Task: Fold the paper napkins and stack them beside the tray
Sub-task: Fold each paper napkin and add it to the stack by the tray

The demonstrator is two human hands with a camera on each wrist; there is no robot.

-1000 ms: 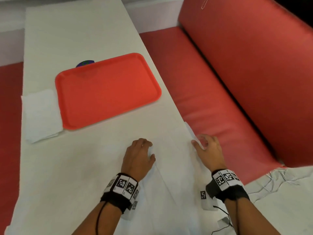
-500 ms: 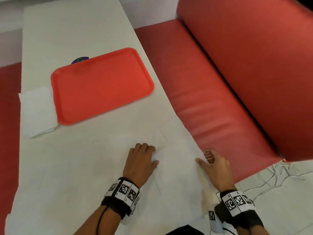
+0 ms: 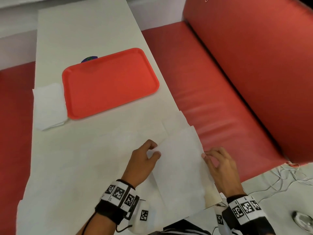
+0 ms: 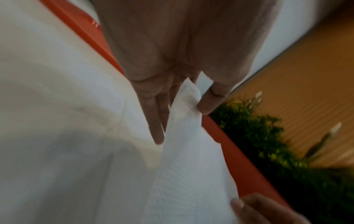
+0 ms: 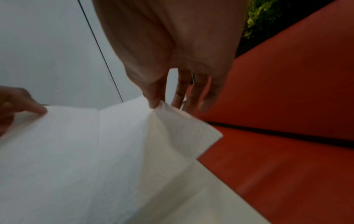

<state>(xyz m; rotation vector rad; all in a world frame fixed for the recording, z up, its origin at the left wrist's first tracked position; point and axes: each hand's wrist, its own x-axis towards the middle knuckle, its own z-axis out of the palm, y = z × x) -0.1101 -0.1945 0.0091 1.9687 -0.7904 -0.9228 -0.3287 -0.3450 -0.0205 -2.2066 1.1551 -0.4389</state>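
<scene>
Tray [image 3: 110,82]: an orange-red tray lies flat on the white worktop [image 3: 81,31], its long side skewed to the worktop's edge; nothing lies in it.
Folded stack [image 3: 49,107]: white folded napkins lie on the worktop just beside the tray's left short edge, touching or nearly touching its rim; how many are in the stack cannot be told.
Napkin in hand [image 3: 179,167]: one large white paper napkin is spread at the near right part of the worktop, its right edge hanging past the worktop's edge over the red bench seat [image 3: 211,99]. A crease runs along its middle in the right wrist view.
Left hand [image 3: 144,160]: it pinches the napkin's left corner between thumb and forefinger; the left wrist view shows the paper bunched at the thumb tip.
Right hand [image 3: 220,165]: thumb and forefinger pinch the napkin's right edge, which is lifted off the worktop, the other fingers loosely spread behind it.
Dark object [image 3: 89,58]: a small blue-purple thing shows just behind the tray's far rim; what it is cannot be told.
Cables [image 3: 288,180]: thin white cables lie on the floor by the near end of the bench.
</scene>
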